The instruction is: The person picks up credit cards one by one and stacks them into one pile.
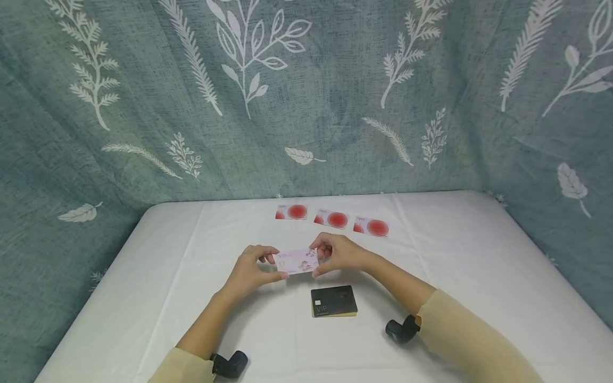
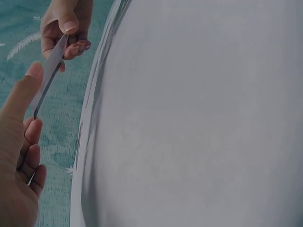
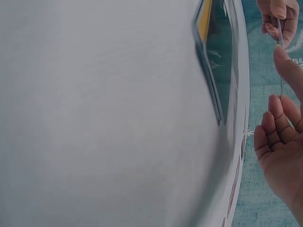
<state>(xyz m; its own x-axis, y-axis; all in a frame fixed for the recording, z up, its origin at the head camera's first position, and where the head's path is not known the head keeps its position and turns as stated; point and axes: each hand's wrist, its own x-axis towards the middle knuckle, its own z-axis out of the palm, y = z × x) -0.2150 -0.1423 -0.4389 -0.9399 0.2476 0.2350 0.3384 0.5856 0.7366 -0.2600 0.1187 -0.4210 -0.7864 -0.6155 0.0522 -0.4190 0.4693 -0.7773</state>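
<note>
The fingers of my left hand and right hand pinch opposite ends of the pink card, above the white worktop, beyond the black card; farther past that black card lie three red-circled cards.

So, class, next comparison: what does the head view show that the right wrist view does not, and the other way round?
Only the head view: the sleeves, the black wrist devices, the flowery printed face of the held card, and the round red patches on the three cards.

Only the right wrist view: the palm of the right hand, and the held card almost edge-on.

Both: the left hand and right hand pinching the held card, the black card with yellow showing at its edge, the white tablecloth and the leaf-patterned teal cloth.
</note>
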